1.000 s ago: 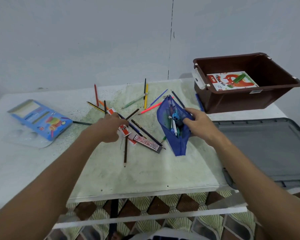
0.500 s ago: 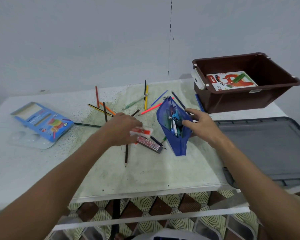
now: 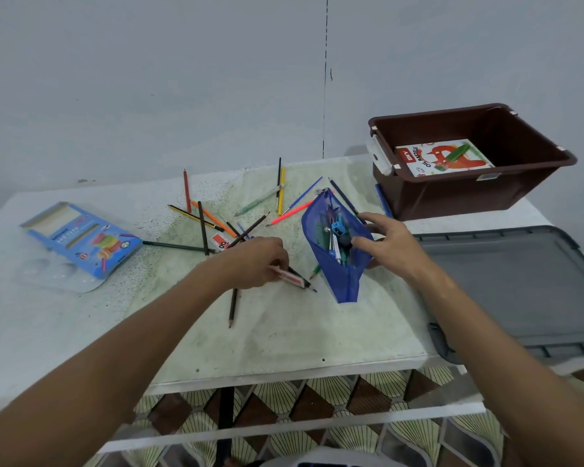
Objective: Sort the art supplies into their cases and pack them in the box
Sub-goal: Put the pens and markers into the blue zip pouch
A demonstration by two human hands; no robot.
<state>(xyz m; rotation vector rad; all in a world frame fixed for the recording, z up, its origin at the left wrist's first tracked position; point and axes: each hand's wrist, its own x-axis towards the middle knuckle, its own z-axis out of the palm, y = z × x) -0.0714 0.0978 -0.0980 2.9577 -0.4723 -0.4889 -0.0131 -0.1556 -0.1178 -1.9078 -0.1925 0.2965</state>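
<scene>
Two hands work by the blue pouch [image 3: 338, 264] on the table [image 3: 284, 332]. The left hand [image 3: 253, 262], just left of it, pinches a small red box [image 3: 292, 278]. The right hand [image 3: 390, 246] holds the pouch's open edge. Behind the pouch, the brown box [image 3: 469, 193] holds a pack reading "OIL PASTELS" [image 3: 444, 158].

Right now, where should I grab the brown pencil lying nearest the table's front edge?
Pinch the brown pencil at its lower half, coming from above. That end lies bare on the table pointing toward you, while its upper end runs under the left hand and the crossed pencils.
</scene>
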